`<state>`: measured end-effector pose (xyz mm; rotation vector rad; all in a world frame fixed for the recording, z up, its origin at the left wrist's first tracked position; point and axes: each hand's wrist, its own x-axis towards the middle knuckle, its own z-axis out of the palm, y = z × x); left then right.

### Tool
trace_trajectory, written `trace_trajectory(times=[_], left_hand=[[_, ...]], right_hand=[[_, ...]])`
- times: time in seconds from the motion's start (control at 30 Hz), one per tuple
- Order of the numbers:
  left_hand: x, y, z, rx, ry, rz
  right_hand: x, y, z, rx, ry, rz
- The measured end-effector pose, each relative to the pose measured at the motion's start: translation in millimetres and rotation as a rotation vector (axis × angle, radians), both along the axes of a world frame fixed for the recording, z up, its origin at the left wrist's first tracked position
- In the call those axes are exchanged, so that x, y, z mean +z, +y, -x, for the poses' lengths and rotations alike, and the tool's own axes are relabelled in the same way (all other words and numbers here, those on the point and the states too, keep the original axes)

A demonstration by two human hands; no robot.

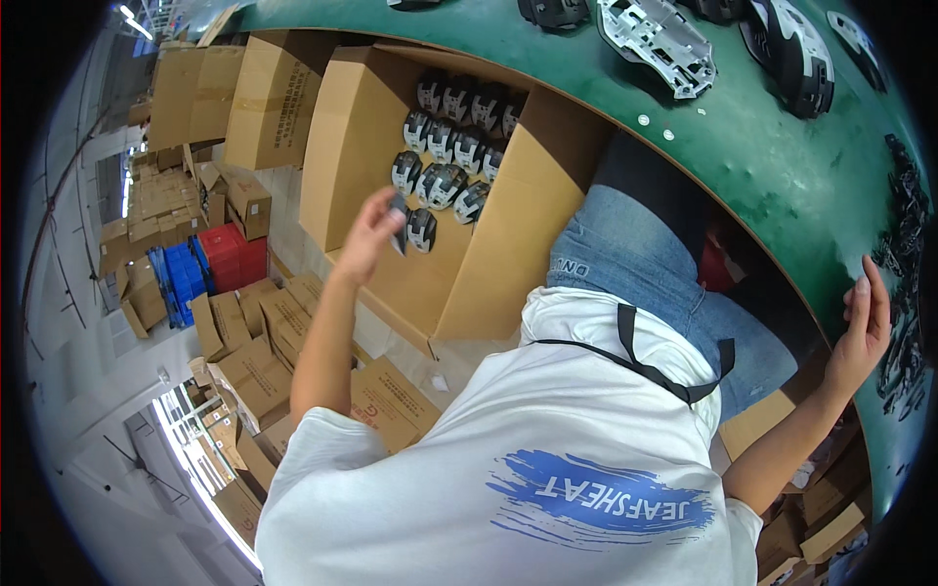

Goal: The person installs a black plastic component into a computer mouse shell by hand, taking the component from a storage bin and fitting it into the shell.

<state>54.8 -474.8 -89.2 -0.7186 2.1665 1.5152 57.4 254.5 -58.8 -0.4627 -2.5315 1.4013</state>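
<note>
My left hand (367,234) reaches over an open cardboard box (379,293), its fingers closed on a black-and-grey moulded shell (399,227). Inside the box, several similar black-and-silver shells (440,146) stand in rows; the held one is beside the row nearest me. At the right edge of the green table (772,166), my right hand (862,317) is raised with fingers partly bent and apart. A heap of small black parts (904,264) lies close beside it. I make out nothing held in that hand.
On the table's far side lie a silver-grey frame (657,49), a black-and-white shell (789,59) and small white discs (656,127). Cardboard cartons (259,381) crowd the floor at left, with red (233,256) and blue crates (180,278) beyond. The table edge curves around my legs.
</note>
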Motion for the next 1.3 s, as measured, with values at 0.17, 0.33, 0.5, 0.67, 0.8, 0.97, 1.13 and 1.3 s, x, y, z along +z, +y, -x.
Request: trace_trajectory(times=[0.17,0.33,0.5,0.67,0.8,0.97,1.13,1.3], left_hand=[[-134.2,-11.6,-68.1,-0.173,-0.141,0.37],[-193.1,23.0,-69.1,-0.304,-0.004,0.7],[-207.8,-6.8,-65.2,-0.444,0.197,1.019],[-174.5,-5.7,-46.7,-0.317,0.275,1.144],[-112.6,24.1,50.8,0.17,0.656,0.791],[59.1,180.8,200.0,0.08,1.143,0.396],[137.2,368.5,305.8,-0.378,1.154,0.13],[107.3,506.7,424.8,-0.512,0.651,0.165]], right_hand=[[3.2,-0.8,2.6,0.021,0.058,-0.033],[10.6,3.3,-6.7,0.024,0.026,0.042],[23.8,-25.1,-0.7,-0.047,0.008,0.059],[28.2,-25.8,2.8,-0.072,0.101,0.145],[30.4,2.4,9.8,-0.206,0.297,-0.516],[38.7,11.0,27.3,-0.377,0.212,-0.466],[29.5,18.4,22.6,-0.267,0.267,-0.573],[21.3,22.0,20.9,-0.245,0.372,-0.53]])
